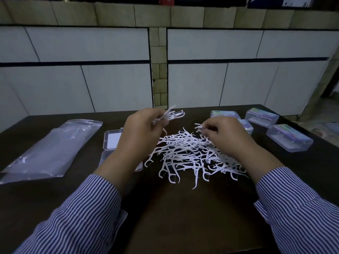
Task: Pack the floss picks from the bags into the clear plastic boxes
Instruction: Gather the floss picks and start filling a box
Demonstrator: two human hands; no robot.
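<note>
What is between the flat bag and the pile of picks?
In the head view, an open clear box lies between the bag and the pile, partly hidden behind the left hand.

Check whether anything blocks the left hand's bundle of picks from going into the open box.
Only the left hand and forearm, which hang over the open box. The bundle of picks is held up above the table; no other thing lies between.

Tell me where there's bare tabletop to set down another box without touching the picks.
Free: the near table strip between the two sleeves, below the pile of floss picks; also the far left corner beyond the plastic bags. Crowded: the open box under the left hand, the pile under the right hand, and the closed boxes at far right.
</note>
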